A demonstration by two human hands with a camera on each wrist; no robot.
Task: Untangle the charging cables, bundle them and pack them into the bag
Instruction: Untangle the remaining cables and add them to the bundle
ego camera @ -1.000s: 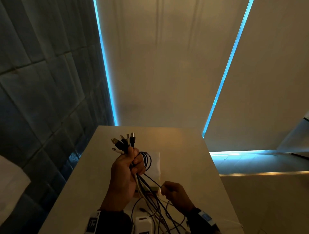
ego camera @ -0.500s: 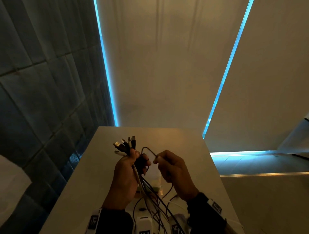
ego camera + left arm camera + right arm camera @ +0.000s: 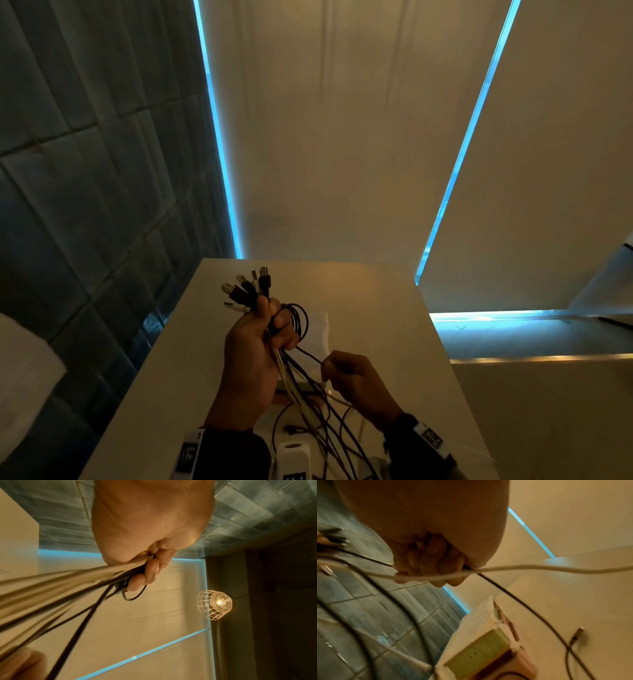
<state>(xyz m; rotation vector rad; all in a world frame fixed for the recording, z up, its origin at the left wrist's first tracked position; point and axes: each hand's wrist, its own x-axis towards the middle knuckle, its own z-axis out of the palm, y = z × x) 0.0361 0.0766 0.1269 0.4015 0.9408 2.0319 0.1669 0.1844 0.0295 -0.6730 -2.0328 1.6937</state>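
Low in the middle of the head view: left hand (image 3: pixel 251 346) in a tight grip round a bunch of thin black and white charging cables (image 3: pixel 298 380), smooth and rubbery, held up above the pale flat tabletop (image 3: pixel 370 308). Shiny metal plug ends (image 3: pixel 246 287) fanned out above the fist. One black cable (image 3: pixel 310 356) looped beside the fingers, then pinched lower right in the right hand (image 3: pixel 352 380). Under the cables, a boxy white and green bag (image 3: pixel 481 647) on the tabletop.

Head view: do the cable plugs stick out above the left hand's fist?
Yes: the plugs fan out above the left hand, which grips the cables.
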